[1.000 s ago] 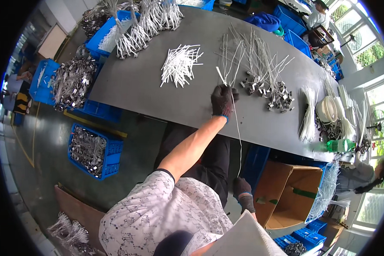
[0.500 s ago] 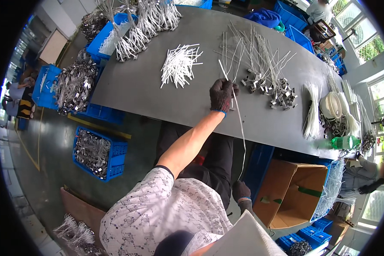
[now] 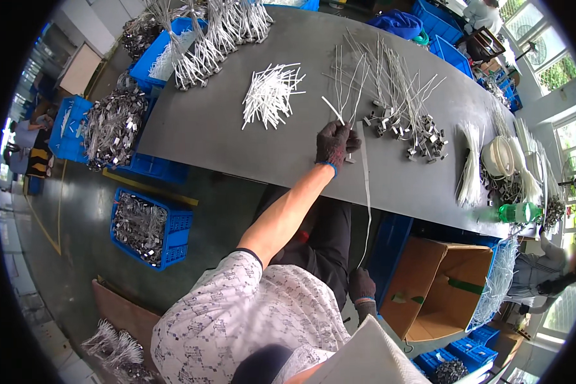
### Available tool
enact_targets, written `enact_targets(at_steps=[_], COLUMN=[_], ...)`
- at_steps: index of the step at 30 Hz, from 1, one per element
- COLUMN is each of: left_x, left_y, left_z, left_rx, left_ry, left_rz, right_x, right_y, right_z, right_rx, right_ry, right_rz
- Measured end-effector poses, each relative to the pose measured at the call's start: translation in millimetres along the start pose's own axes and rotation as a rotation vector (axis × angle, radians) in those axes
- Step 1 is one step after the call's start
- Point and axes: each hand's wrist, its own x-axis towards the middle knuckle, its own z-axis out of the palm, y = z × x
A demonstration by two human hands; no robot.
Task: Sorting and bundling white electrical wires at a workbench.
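Note:
In a dark knitted glove, my left hand [image 3: 333,142] is closed over the table's near edge. A short white sleeve [image 3: 332,110] sticks up out of its fingers, leaning left, alongside thin grey wires [image 3: 360,80] that run away from me. A small metal part [image 3: 350,157] shows just below those fingers. My gloved right hand [image 3: 362,286] is low by my lap, closed on the lower end of a long pale wire [image 3: 368,214]. That wire rises past the table edge to just right of my left hand, its upper part blurred.
Loose white sleeves [image 3: 272,96] lie in a pile on the grey table [image 3: 205,131]. Wired metal parts [image 3: 413,131] are heaped right of my left hand. Farther right stand white wire bundles [image 3: 470,166] and a green bottle [image 3: 518,212]. A cardboard box [image 3: 422,256] sits below the table.
The long wire's upper part has shifted right and now shows as a blurred strip beside my left hand. The white sleeve leans farther left. My right hand has barely moved.

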Motion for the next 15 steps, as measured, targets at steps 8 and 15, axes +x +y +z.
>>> enact_targets(at_steps=[8,15], left_x=[-3,-7], left_y=[3,7], left_z=[-6,-9], left_rx=[-0.079,0.048], left_ry=[0.074,0.072], left_rz=[0.105,0.257], right_x=[1,-3], right_y=[0,6], right_z=[-12,-10], right_rx=[-0.019,-0.043], right_ry=[-0.035,-0.138], right_rz=[0.02,0.012])
